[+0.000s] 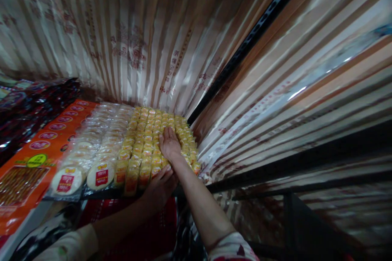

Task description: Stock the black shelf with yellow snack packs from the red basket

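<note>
Rows of small yellow wrapped snacks [143, 138] stand packed together on the shelf. My right hand [170, 145] lies flat on top of them toward the right side, its fingers straight and pointing to the back. At the front edge of the same rows, my left hand [162, 185] rests with its fingers stretched out against the front packs. The right forearm passes close beside the left fingertips and partly hides the front right packs. Neither hand appears to grip a pack.
Left of the yellow rows are clear-wrapped round white crackers [102, 174], then an orange snack box [39, 147] and dark shiny packets [33, 118]. Below sits a red basket [131, 232]. Striped plastic sheeting [131, 36] and a black metal post [245, 49] stand behind.
</note>
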{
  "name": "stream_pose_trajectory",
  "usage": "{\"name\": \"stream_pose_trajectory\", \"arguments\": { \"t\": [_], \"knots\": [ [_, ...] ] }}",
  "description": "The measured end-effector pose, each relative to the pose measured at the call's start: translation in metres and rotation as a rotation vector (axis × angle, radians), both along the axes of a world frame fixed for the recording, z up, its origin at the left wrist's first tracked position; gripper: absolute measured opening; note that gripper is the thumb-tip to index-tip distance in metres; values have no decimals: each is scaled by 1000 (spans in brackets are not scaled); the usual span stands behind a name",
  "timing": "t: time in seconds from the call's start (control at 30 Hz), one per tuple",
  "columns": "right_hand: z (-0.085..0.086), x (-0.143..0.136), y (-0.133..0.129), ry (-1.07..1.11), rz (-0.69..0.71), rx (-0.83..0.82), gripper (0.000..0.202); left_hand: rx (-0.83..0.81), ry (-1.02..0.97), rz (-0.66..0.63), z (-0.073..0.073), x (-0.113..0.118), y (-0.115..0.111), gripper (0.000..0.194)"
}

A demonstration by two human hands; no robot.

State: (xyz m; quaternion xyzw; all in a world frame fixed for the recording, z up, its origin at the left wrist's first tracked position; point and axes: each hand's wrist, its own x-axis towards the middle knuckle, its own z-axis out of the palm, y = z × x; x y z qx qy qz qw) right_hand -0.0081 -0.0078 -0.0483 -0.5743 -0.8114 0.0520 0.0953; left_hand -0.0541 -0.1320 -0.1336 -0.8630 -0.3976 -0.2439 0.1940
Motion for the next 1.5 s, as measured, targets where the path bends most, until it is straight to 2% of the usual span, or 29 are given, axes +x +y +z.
{"name": "stream_pose_trajectory", "arguments": {
  "t": [0.1, 0.2, 0.37, 0.47, 0.63, 0.8, 1.0, 1.17, 1.33, 1.43, 1.5],
  "knots": [
    [5, 1, 0, 45, 7, 35, 55, 5, 11, -1, 3, 0, 0, 34],
    [19, 10, -2, 91, -25, 67, 53, 27, 19, 16, 9, 1, -1, 35],
    [36, 40, -7, 99, -203, 77, 50, 26, 47, 29, 16, 2, -4, 40],
    [34, 53, -12, 60, -269, 40, 47, -3, 56, 42, 14, 4, -4, 40],
    [29, 51, -16, 15, -216, 73, 42, 9, 56, 45, 15, 4, -4, 40],
    [29, 47, -13, -1, -224, 53, 39, 0, 77, 48, 20, 3, -5, 40],
    [27, 49, -13, 43, -207, 34, 43, -9, 34, 35, 12, 8, -4, 43],
    [33, 52, -9, 82, -219, 1, 43, -20, 17, -20, 18, 16, -4, 43],
    [46, 60, 1, 121, -284, -22, 46, 31, -20, -117, 25, 25, -7, 41],
    [52, 60, 5, 91, -304, -34, 47, 23, 1, -186, 18, 31, -7, 37],
    [52, 56, 7, 77, -295, -39, 47, 10, 9, -178, 10, 36, -5, 35]
  ]
}}
